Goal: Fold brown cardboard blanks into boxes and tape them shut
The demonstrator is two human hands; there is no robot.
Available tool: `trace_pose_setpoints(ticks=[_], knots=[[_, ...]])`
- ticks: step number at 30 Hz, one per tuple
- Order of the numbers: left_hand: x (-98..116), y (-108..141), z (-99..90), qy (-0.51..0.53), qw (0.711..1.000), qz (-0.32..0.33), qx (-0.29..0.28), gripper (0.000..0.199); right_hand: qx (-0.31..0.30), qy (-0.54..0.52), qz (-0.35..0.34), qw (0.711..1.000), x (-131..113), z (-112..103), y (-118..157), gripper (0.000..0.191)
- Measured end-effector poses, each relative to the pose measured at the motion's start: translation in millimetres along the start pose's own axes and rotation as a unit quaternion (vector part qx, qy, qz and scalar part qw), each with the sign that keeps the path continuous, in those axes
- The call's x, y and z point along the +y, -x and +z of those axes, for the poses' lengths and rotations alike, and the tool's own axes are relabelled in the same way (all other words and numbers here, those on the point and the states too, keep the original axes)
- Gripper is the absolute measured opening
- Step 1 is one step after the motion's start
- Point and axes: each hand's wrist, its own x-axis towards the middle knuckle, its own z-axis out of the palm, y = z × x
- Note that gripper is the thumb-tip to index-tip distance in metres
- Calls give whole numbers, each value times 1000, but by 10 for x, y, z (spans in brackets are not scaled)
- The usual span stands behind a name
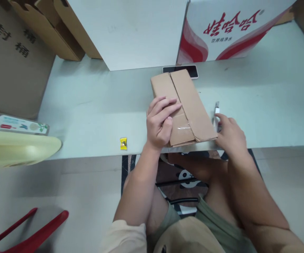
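Note:
A closed brown cardboard box (191,102) sits at a slant near the table's front edge, with a seam down its top and a piece of clear tape near the front. My left hand (159,121) grips its left side, fingers laid over the top and thumb bent in. Right of the box, my right hand (231,133) has its fingers closed around a slim white utility knife (216,114), whose metal tip points away from me. The lower part of the knife is hidden by the hand. Behind the box, a phone (192,71) is partly covered by it.
A yellow wrapped candy (123,143) lies left on the white table (88,116). Large white cartons (141,35) stand at the back, brown cartons (65,38) at the back left. A pale yellow curved object (22,147) and a labelled clear package (21,124) are at the left.

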Motion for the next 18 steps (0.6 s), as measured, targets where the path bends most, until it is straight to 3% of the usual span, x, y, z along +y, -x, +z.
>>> trace_pose_setpoints(ticks=[3, 6, 7, 9, 11, 12, 14, 18], knots=[[15, 20, 30, 21, 1000, 2, 14, 49, -34, -31, 19, 999, 26, 6, -31, 55], [36, 40, 65, 22, 999, -6, 22, 47, -36, -224, 52, 972, -50, -49, -17, 37], [47, 45, 78, 21, 999, -7, 26, 47, -31, -325, 48, 944, -84, -83, -2, 31], [80, 51, 110, 14, 999, -7, 33, 47, -13, -524, 5, 852, -147, -169, 39, 28], [132, 57, 153, -5, 999, -14, 42, 49, 21, -642, -53, 765, -194, -271, 89, 32], [164, 60, 178, -16, 999, -20, 48, 50, 43, -663, -80, 743, -215, -324, 115, 33], [232, 69, 230, -32, 997, -33, 61, 51, 90, -650, -119, 745, -259, -426, 169, 33], [319, 83, 305, -38, 996, -40, 74, 51, 150, -580, -158, 785, -377, -585, 303, 16]])
